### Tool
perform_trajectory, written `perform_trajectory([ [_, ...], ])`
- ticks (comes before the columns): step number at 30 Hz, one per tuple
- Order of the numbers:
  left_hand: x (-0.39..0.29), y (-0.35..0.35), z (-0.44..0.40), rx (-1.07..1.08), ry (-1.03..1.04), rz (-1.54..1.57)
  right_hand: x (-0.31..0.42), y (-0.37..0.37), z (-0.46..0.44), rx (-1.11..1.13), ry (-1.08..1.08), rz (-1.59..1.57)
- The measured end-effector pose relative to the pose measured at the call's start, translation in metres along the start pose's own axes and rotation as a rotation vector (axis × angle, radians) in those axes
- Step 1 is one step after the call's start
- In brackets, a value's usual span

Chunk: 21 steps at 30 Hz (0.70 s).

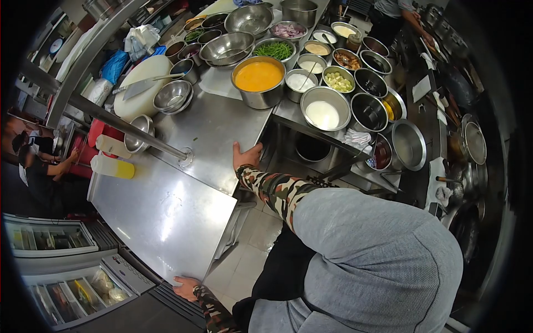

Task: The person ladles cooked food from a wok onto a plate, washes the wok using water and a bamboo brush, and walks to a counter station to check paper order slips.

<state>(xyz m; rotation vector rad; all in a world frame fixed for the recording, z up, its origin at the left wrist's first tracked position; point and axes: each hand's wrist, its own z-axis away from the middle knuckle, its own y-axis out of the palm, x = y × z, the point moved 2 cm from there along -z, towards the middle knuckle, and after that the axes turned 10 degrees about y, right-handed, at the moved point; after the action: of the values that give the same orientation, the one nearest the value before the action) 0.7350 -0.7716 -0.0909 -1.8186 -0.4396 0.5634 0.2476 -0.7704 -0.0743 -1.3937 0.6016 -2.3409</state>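
A squeeze bottle of yellow liquid (112, 166) stands at the far edge of the steel bench (166, 205), near a white chopping board (133, 105) with a knife (145, 86) across it. The left hand (187, 288) touches the bench's near corner, fingers slightly bent; whether they grip cannot be told. The right hand (247, 156) rests at the bench edge, thumb spread from bent fingers, grip unclear, below a pot of orange liquid (258, 76).

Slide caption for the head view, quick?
Left hand and right hand at edges of steel worktops, pot of orange liquid nearby.
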Motion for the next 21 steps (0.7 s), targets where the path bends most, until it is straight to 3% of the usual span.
perform_trajectory([
  [21,-0.0017,-0.0015,0.0006,-0.009,-0.016,0.021,-0.0003,-0.0004,-0.0019,0.018,-0.003,-0.001],
])
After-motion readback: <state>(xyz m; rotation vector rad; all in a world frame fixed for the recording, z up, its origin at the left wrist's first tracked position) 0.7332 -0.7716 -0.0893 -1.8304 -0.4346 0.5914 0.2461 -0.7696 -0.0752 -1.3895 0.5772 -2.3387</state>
